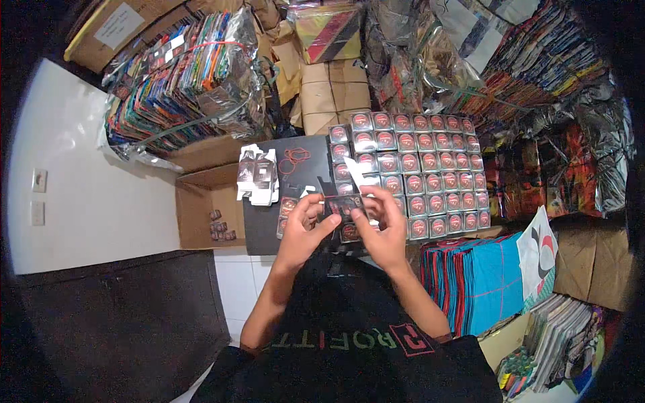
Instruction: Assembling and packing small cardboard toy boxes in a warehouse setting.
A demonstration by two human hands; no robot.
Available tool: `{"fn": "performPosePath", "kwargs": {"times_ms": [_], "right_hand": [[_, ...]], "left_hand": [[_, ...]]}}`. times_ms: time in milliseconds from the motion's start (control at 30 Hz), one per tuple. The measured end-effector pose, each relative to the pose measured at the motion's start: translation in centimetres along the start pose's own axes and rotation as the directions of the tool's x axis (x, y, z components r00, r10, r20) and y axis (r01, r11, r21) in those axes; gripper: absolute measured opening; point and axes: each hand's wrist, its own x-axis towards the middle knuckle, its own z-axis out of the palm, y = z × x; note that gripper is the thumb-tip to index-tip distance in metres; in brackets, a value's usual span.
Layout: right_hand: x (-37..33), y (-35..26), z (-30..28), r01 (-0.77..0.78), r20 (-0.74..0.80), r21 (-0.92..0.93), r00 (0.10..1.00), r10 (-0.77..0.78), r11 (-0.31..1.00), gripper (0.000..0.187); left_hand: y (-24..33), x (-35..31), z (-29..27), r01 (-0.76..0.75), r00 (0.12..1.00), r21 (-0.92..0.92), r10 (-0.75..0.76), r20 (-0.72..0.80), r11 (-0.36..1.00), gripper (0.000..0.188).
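Carton of dark printed card (344, 205), held two-handed.
Left hand (302, 230) and right hand (384, 227) grasp opposite ends, apparently for steadiness, over the near side of the black table (261, 227); clear square red-labelled boxes (415, 182) form compact rows at right.

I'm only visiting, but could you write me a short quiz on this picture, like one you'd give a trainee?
1. True or false: the left hand and the right hand both hold the same dark printed package.
2. Where do the red bands lie?
A) On the floor
B) On the dark table
C) Inside a cardboard box
3. Fill in: the rows of small packs with round red labels sit to the ____ of the red bands, as the person sees them.

Key:
1. True
2. B
3. right
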Motion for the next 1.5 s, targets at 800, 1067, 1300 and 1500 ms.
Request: {"fn": "performPosePath", "kwargs": {"times_ms": [800, 1067, 1300, 1500], "right_hand": [[-0.4, 0.1, -1.2, 0.097, -0.167, -0.199, 0.977, -0.131, 0.975, 0.037], [-1.0, 0.1, -1.3, 0.038, -0.097, -0.175, 0.994, -0.056, 0.984, 0.042], [-0.9, -0.9, -0.5, -0.204, -0.023, 0.16, 0.977, 0.21, 0.966, 0.047], [-1.1, -1.0, -0.6, -0.129, 0.01, 0.038, 0.992, 0.129, 0.991, 0.049]], "left_hand": [[-1.6, -0.5, -1.0, -0.042, 0.99, -0.386, -0.014, -0.141, 0.921, 0.016], [0.1, -1.5, -0.1, -0.177, 0.983, 0.035, 0.176, 0.046, 0.984, 0.035], [0.9, -2.4, -1.1, -0.069, 0.981, 0.137, 0.042, 0.192, 0.988, 0.047], [1.6, -2.2, 0.6, -0.137, 0.979, -0.012, 0.138, 0.152, 0.99, 0.049]]}}
